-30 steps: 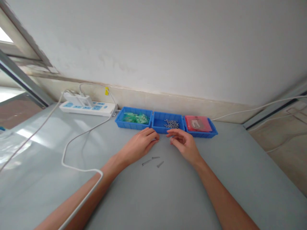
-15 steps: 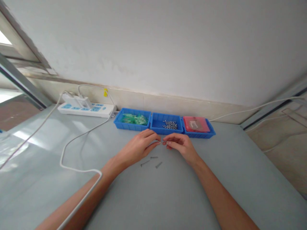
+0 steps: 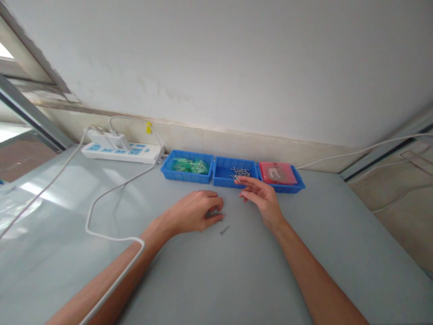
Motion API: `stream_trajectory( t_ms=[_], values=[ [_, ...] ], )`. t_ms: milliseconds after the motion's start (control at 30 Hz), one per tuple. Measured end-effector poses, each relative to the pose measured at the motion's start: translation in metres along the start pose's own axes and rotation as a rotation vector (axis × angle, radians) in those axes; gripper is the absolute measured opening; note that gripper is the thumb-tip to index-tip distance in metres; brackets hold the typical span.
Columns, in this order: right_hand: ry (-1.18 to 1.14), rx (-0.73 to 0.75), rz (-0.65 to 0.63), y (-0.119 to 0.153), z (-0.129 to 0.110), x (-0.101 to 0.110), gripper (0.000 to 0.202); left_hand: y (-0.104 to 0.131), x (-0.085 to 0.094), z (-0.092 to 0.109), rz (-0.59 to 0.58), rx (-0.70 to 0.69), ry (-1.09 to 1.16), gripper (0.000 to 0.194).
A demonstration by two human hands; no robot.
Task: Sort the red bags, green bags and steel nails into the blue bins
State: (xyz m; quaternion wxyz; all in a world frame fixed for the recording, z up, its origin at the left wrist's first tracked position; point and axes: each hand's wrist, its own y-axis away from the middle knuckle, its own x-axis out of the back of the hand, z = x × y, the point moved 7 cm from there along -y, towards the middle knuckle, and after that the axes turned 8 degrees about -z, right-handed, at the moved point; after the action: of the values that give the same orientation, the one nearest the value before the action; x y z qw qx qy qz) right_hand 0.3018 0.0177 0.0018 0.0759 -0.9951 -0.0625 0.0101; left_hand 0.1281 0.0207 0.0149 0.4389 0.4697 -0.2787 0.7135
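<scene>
My left hand rests low over the table, its thumb and curled fingers apart. At the thumb tip there is a small bit of something too blurred to name. Just beyond the thumb lies a small grey screw-like piece; other thin screws there are mostly hidden by the hand. My right hand is raised in front of the middle blue tray, fingers stretched out and apart from the thumb. Its fingertips overlap the near edge of the pile of silver screws, and I see nothing clearly held.
To the left, a blue tray holds green plastic pieces. The right blue tray holds red plastic packets. A white power strip with chargers stands against the wall, and its white cable crosses over my left forearm.
My hands have parted from around a thin screw. The left has come down over the loose screws; the right has risen slightly toward the middle tray, its fingers straightening.
</scene>
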Motion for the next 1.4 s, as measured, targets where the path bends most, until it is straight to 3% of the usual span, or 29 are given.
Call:
stream_trajectory(
  t_ms=[167,400,600,800,967,1200,1400],
  values=[
    [0.008,0.038,0.023,0.0,-0.002,0.004,0.055,0.003,0.004,0.003,-0.009,-0.025,0.049,0.008],
    [0.003,0.028,0.001,0.0,-0.001,0.001,0.041,0.001,0.002,0.0,-0.042,-0.026,0.069,0.01],
    [0.033,0.003,-0.017,0.002,0.001,-0.001,0.034,-0.002,0.006,-0.01,0.1,0.018,0.079,0.017],
    [0.102,-0.097,-0.201,0.005,0.012,-0.019,0.025,0.002,0.017,-0.009,0.266,0.039,0.135,0.016],
    [0.04,-0.076,-0.255,0.005,0.008,-0.025,0.023,0.005,0.022,-0.005,0.327,0.02,0.177,0.014],
    [-0.009,-0.078,-0.261,0.005,0.009,-0.026,0.023,0.004,0.015,-0.004,0.318,-0.006,0.176,0.014],
    [0.058,-0.081,-0.218,0.005,0.009,-0.022,0.014,0.003,0.018,-0.006,0.249,0.065,0.179,0.021]
  ],
)
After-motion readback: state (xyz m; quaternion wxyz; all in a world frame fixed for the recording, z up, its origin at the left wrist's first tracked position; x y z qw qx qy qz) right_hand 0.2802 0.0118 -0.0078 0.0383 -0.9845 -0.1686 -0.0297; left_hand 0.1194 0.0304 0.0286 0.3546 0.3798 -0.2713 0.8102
